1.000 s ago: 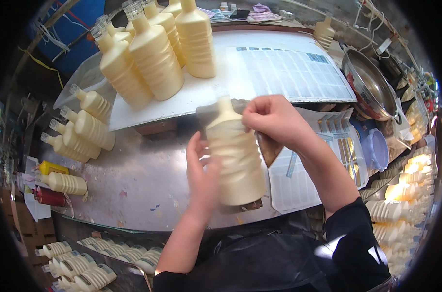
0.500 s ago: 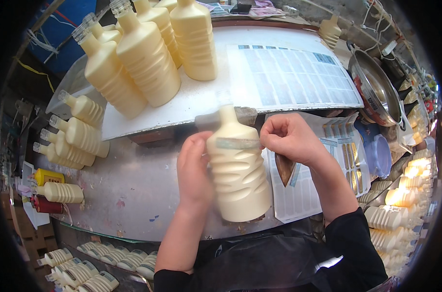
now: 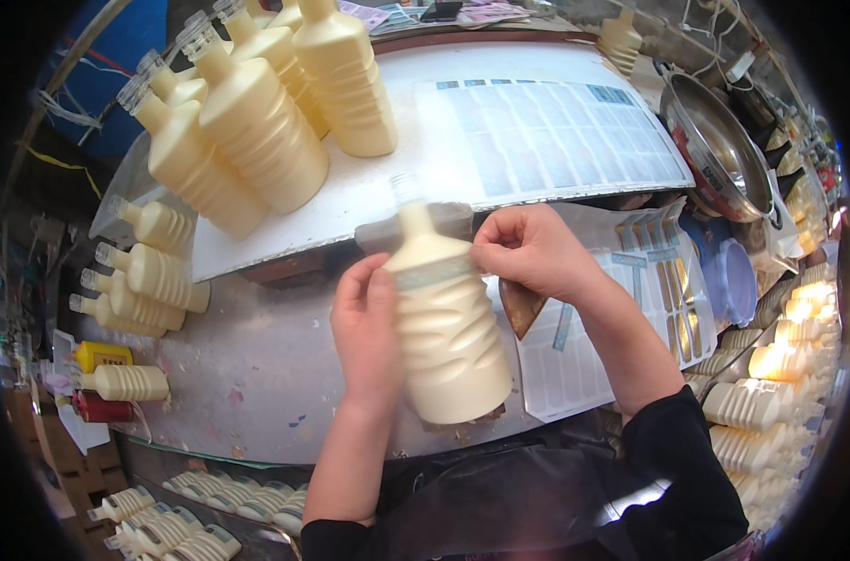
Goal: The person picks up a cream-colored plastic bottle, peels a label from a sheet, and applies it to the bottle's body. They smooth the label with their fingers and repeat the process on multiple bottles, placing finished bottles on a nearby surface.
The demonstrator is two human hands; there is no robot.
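Observation:
A cream bottle point(image 3: 448, 346) with ribbed sides and a clear neck lies in front of me, its neck end over a grey block point(image 3: 374, 236). Across its shoulder runs a pale blue-green label strip point(image 3: 432, 273). My left hand point(image 3: 364, 318) is closed against the bottle's left side, thumb along the strip's left end. At the strip's right end, my right hand point(image 3: 528, 251) pinches thumb and forefinger together. A brown triangular flat piece point(image 3: 521, 307) sticks out beneath that hand, tucked in its palm. Whether the fingertips also grip the strip is hard to make out.
Several cream bottles point(image 3: 261, 140) stand on the raised white board point(image 3: 350, 210), beside a label sheet point(image 3: 556, 136). Another sheet point(image 3: 556, 383) with strips lies right of the bottle. A metal pan point(image 3: 715, 140) and blue tub point(image 3: 732, 285) stand farther right. More bottles point(image 3: 168, 276) lie left.
My view has shifted slightly, and bottle and hands appear a little farther left. The right hand stays at the strip's right end; the strip looks flatter across the bottle.

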